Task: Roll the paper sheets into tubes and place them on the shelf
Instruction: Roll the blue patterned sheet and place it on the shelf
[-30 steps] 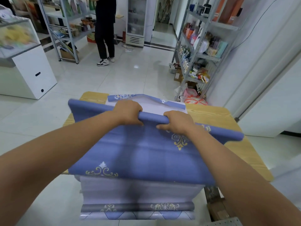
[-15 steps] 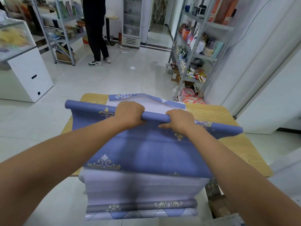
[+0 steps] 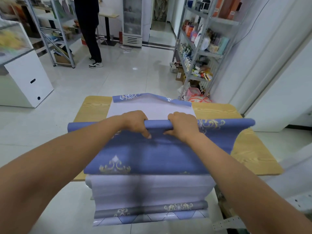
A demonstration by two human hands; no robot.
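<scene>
A blue paper sheet (image 3: pixel 152 154) with gold ornaments lies across a small wooden table (image 3: pixel 249 149), its far part rolled into a tube (image 3: pixel 158 124). My left hand (image 3: pixel 135 122) and my right hand (image 3: pixel 183 125) grip the middle of that tube side by side, fingers curled over it, thumbs on the near side. Beneath it lie paler sheets (image 3: pixel 148 107) showing their white backs; their near ends (image 3: pixel 150 195) hang over the table's front edge.
A metal shelf (image 3: pixel 199 53) stocked with bottles and packets stands at the right, with bags on the floor at its foot. Another shelf (image 3: pixel 55 31) is at the far left, a person (image 3: pixel 89 31) standing by it. A white counter (image 3: pixel 25 76) stands left.
The tube has rolled toward me, taking up more sheet, so more of the white sheet behind it shows. Both hands came nearer together with it. The far person stepped left.
</scene>
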